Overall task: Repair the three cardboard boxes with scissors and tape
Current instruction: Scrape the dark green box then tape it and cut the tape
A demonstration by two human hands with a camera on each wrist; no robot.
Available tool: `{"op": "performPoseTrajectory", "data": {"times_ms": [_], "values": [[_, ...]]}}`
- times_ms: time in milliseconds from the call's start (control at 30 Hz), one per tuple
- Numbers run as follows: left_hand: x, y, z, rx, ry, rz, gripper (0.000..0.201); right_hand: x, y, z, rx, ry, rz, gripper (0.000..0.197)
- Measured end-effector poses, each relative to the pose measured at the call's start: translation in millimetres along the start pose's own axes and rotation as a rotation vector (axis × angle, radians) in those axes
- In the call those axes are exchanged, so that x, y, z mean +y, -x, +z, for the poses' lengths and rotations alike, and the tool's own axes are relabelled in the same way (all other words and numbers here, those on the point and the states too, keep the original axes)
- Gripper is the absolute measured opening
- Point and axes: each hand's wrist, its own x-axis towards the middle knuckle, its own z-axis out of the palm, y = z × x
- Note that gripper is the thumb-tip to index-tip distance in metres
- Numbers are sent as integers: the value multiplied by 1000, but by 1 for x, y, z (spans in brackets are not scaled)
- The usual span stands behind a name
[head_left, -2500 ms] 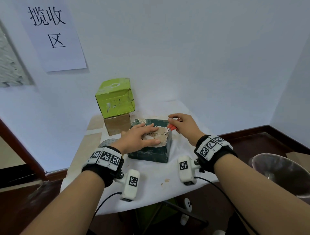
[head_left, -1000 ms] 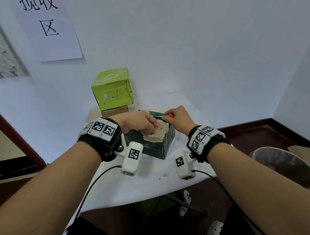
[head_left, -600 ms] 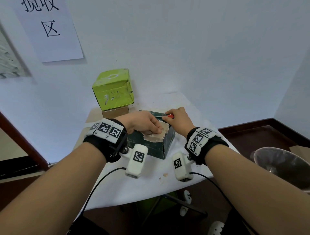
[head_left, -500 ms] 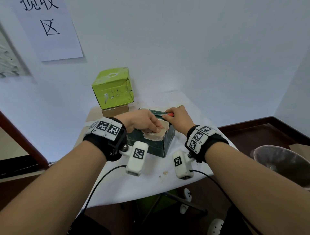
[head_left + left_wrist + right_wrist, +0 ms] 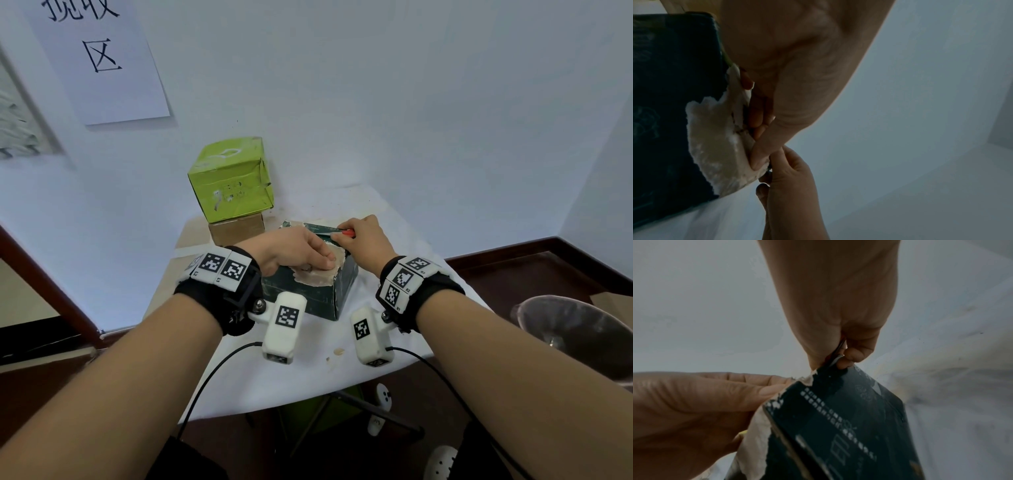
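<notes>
A dark green box stands mid-table with a torn pale patch at its near right top corner. My left hand lies on the box top, its fingertips pressing the torn edge down. My right hand grips red-handled scissors whose blades point left along the far top edge of the box. In the right wrist view the scissors' metal shows between thumb and fingers, right at the box's corner. No tape roll is in sight.
A light green box sits on a brown box at the back left. The white-clothed table carries a few paper scraps near its front. A lined bin stands on the floor to the right.
Since 2.5 s ago the scissors moved from the box's right corner to its far top edge, and my left fingers drew in onto the torn patch. Over the last second, almost nothing moved.
</notes>
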Motion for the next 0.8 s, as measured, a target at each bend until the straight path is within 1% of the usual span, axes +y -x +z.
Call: {"op": "performPoseTrajectory", "data": {"times_ms": [133, 300, 400, 500, 567, 633, 733, 800], "values": [[0, 0, 1, -22, 21, 15, 17, 0, 0, 0, 7, -2, -3, 37], [-2, 0, 0, -26, 11, 54, 9, 1, 2, 0, 3, -8, 0, 37], [-1, 2, -3, 9, -10, 82, 6, 1, 2, 0, 3, -20, 1, 36], [-2, 3, -4, 54, -46, 123, 10, 2, 2, 0, 8, -24, 3, 35], [-1, 4, -3, 80, -130, 159, 11, 2, 2, 0, 8, -28, 2, 36], [2, 5, -3, 97, -260, 178, 12, 2, 2, 0, 7, -29, 1, 36], [11, 4, -7, 92, -502, 178, 12, 1, 2, 0, 5, -20, 3, 37], [18, 3, -9, 85, -577, 181, 10, 2, 2, 1, 5, -24, 10, 38]]}}
